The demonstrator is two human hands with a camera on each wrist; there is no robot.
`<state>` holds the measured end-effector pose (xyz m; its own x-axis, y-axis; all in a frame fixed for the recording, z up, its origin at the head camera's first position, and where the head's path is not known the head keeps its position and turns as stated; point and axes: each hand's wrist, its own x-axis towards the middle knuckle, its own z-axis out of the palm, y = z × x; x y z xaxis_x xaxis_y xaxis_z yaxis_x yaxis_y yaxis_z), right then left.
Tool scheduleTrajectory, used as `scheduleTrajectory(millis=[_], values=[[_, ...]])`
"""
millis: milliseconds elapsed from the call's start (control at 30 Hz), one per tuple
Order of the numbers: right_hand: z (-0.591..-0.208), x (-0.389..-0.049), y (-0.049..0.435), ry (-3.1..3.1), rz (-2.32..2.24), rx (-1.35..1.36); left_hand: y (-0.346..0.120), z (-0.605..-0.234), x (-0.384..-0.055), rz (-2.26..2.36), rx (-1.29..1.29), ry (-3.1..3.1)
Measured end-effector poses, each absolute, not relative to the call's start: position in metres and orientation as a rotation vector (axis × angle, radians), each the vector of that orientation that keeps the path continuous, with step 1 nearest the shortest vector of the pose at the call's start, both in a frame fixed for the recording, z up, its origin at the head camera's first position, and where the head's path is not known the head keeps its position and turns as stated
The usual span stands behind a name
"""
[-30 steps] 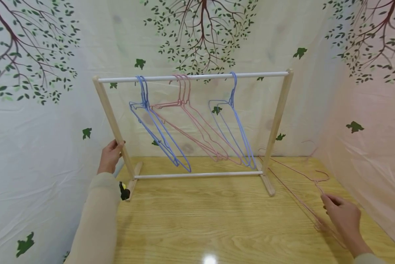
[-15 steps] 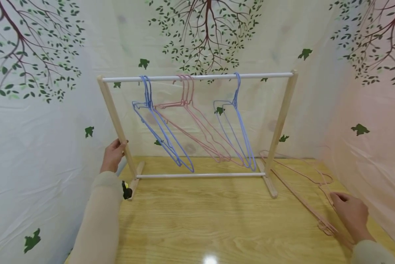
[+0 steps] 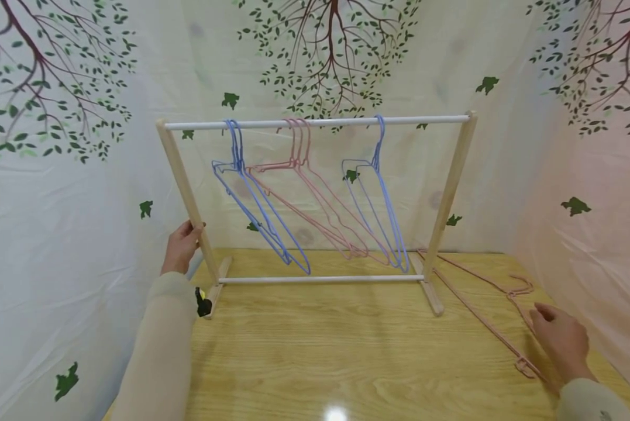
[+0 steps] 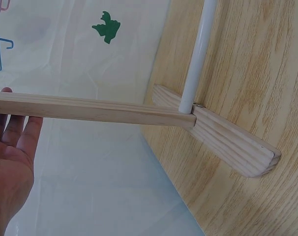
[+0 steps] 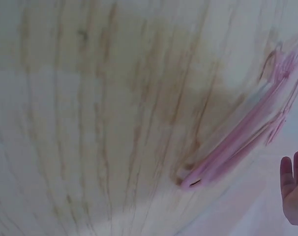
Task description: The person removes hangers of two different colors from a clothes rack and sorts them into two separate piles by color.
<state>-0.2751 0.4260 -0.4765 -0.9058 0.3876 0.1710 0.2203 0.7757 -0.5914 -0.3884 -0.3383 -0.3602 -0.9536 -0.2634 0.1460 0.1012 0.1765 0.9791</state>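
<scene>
In the head view, a wooden rack with white rails stands on the table, pink and blue hangers hanging from its top rail. My left hand holds the rack's left wooden post; the left wrist view shows fingers around that post. Pink hangers lie flat on the table to the right of the rack, overlapping, so their number is unclear. My right hand is beside them with loosely bent fingers. In the right wrist view, its fingers are apart from the pink hangers.
Blue hangers hang at the left and more blue ones at the right, with pink ones between. The rack's feet rest on the wooden table. Patterned sheeting surrounds it.
A pink hanger, raised in my right hand one second ago, has come down onto the others. My right hand has shifted slightly right and let go. The left hand keeps its hold.
</scene>
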Motion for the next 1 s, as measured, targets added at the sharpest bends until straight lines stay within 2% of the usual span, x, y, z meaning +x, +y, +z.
scheduleTrajectory(millis=[467,1000], values=[[-0.466,-0.283,0.406,-2.525,0.868,-0.405,-0.340,-0.364,-0.393,-1.857,0.175,-2.174],[-0.411,-0.307,0.356,-2.302,1.025,-0.332,-0.338,-0.363,-0.387,-1.838,0.168,-2.190]])
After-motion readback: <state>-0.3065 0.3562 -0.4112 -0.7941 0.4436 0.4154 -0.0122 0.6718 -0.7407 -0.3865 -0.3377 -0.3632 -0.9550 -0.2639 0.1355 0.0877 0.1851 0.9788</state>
